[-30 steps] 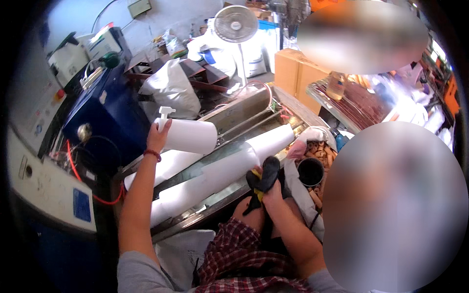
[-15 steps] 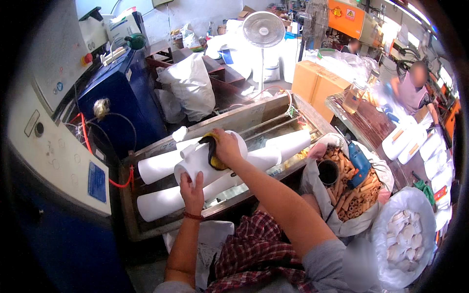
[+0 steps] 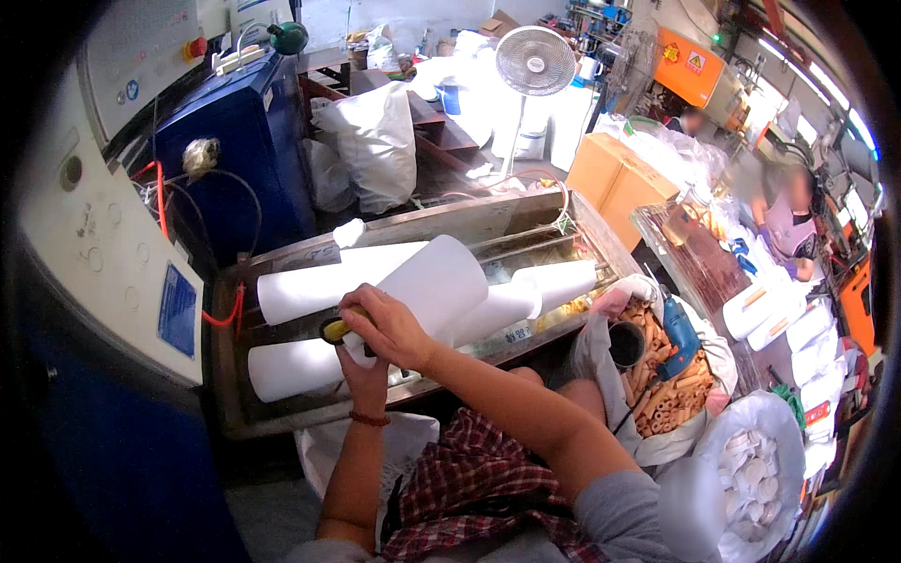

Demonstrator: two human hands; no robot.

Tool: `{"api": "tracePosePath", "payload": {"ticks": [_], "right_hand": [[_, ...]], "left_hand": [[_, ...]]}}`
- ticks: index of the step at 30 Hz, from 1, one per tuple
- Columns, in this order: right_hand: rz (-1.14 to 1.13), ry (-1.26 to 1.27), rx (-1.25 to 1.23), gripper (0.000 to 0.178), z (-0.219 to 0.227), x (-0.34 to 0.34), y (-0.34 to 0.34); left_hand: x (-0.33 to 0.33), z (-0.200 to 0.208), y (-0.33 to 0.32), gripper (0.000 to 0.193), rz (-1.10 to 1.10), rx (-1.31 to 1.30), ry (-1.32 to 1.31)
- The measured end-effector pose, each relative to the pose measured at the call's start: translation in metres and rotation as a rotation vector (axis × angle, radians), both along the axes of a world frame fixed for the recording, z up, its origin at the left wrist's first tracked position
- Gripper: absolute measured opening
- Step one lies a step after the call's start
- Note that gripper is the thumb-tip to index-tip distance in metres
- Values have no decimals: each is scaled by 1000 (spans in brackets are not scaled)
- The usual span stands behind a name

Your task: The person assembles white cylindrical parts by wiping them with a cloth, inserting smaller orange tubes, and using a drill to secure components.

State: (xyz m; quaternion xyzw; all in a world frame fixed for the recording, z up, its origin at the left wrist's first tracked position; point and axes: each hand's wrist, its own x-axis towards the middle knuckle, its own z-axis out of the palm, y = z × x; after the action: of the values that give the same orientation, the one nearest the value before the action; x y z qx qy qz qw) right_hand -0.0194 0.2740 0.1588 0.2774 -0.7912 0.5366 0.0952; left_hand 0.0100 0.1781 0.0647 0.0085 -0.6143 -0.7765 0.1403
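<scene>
White plastic cylinder tilted above long brownish trough, lower end at right hand, fingers clamped on small black-and-yellow object. Left hand just below; fingers mostly hidden, can't tell.

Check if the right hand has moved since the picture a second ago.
Yes. Judged against the trough, the right hand has gone left, away from the sack of brown tubes.

Left head-worn fisheye, facing down across trough, hands near; fan farther off
</scene>
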Motion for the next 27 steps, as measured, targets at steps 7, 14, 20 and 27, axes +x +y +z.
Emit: {"api": "tracePosePath", "payload": {"ticks": [7,14,20,27], "right_hand": [[80,493,459,52,-21,16,27],[-190,481,760,42,1,5,46],[515,-162,457,40,28,-8,23],[124,24,768,42,29,-15,56]], "left_hand": [[15,-7,-24,58,-116,281,113],[31,6,-23,55,-149,121,83],[53,11,-15,76,-125,-629,294],[52,7,-11,70,-70,-72,117]]}}
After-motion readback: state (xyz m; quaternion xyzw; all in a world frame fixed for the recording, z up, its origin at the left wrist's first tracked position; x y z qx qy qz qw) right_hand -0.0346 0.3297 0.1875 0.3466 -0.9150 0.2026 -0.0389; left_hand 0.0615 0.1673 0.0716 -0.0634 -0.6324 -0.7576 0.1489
